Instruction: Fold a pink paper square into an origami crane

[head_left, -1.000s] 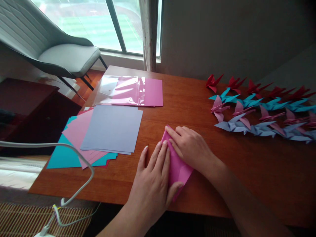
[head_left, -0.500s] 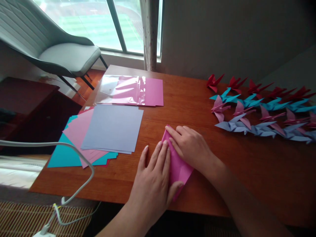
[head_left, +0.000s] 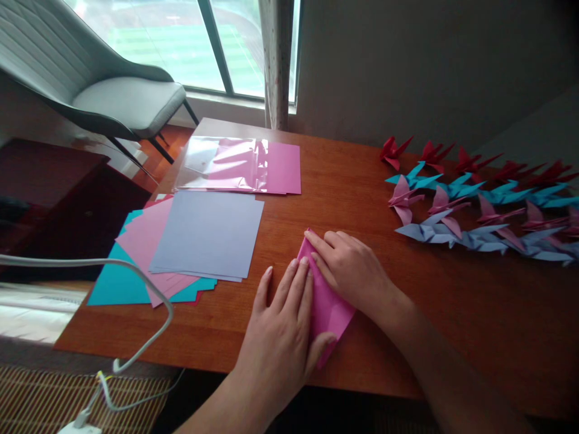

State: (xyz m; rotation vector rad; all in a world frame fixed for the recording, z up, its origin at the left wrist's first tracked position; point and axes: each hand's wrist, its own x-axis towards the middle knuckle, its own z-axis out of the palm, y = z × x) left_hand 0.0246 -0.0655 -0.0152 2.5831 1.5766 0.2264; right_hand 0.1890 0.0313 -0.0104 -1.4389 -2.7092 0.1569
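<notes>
A folded sheet of bright pink origami paper (head_left: pixel 332 310) lies on the wooden table, its narrow point facing away from me. My left hand (head_left: pixel 284 325) rests flat over its left side, fingers stretched out, thumb on the lower part of the sheet. Near the top point, my right hand (head_left: pixel 350 265) has its index finger and thumb on the paper's edge while the other fingers curl in. Both hands hide much of the folds. Rows of finished paper cranes, red (head_left: pixel 434 155), turquoise (head_left: pixel 456 185), pink (head_left: pixel 402 199) and pale blue-grey (head_left: pixel 479 237), stand at the right.
Blue-grey sheets (head_left: pixel 208 235) overlap pink (head_left: pixel 145 241) and turquoise ones (head_left: pixel 113 283) on the left. Behind them lies a clear plastic sleeve (head_left: pixel 194 166) with pink paper (head_left: pixel 284 169). A white cable (head_left: pixel 145 277) loops past the table's left edge. A grey chair (head_left: pixel 126 99) stands by the window.
Both hands and the pink paper hold practically the same position. The whole view has shifted only very slightly.
</notes>
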